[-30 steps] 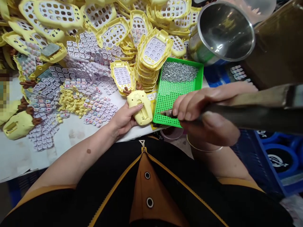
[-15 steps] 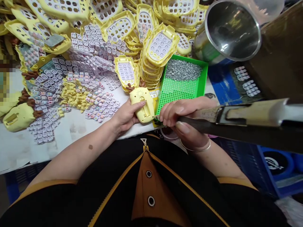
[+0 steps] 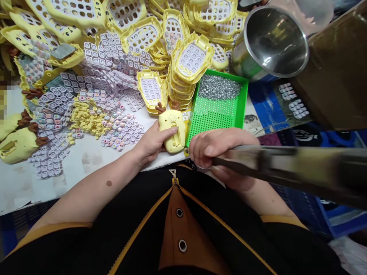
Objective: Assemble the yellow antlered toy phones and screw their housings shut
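My left hand (image 3: 153,143) is closed around a yellow toy phone (image 3: 174,130) with brown antlers, its back facing up. The thumb lies across the long open recess in that back. In my right hand (image 3: 222,149) is a long power screwdriver (image 3: 275,160), blurred toward its rear end. Its tip is at the lower right edge of the toy phone; whether it touches is too small to tell. Just beyond the right hand stands a green tray (image 3: 218,118) with a heap of small silver screws (image 3: 220,87).
Stacked yellow shells (image 3: 190,61) stand behind the tray, with white button pads (image 3: 106,72) and small yellow parts (image 3: 87,118) to the left. A steel pot (image 3: 271,42) and a cardboard box (image 3: 338,72) are at the right. More assembled toys (image 3: 18,145) lie far left.
The screwdriver's rear end has swung down and toward me, and my right hand has shifted slightly left. My left hand still holds the toy phone in nearly the same place.
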A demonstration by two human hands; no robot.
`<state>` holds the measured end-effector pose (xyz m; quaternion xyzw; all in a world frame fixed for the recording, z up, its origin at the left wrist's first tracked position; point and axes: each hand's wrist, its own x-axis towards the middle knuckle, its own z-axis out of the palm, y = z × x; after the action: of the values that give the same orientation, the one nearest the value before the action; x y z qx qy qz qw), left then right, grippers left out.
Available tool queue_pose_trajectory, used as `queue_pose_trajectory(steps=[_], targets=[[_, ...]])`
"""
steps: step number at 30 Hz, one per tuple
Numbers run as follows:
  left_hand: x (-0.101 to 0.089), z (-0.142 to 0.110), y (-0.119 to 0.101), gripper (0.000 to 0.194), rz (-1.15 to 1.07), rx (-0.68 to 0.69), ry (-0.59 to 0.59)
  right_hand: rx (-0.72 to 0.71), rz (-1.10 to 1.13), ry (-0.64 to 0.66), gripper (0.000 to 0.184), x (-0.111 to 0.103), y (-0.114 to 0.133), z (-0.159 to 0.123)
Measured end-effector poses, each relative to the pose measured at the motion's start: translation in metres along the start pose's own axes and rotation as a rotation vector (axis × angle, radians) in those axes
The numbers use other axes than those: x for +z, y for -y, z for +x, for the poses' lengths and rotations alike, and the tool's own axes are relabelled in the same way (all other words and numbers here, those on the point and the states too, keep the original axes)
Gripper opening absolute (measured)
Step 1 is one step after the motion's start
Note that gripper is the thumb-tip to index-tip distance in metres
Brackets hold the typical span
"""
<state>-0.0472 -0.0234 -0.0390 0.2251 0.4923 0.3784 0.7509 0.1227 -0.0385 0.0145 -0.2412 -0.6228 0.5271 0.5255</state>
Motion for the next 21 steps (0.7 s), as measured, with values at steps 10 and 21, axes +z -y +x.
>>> queue_pose_trajectory(steps=[10,21], targets=[[0.001,-0.002,-0.006,0.052,-0.051,-0.051,0.016,-0.237,-0.219,-0.477,0.034,-0.049,-0.032,0.050],[-0.002,0.000,-0.005,0.058,-0.066,-0.072,0.036,-0.273,-0.131,-0.407,0.023,-0.062,-0.066,0.053]])
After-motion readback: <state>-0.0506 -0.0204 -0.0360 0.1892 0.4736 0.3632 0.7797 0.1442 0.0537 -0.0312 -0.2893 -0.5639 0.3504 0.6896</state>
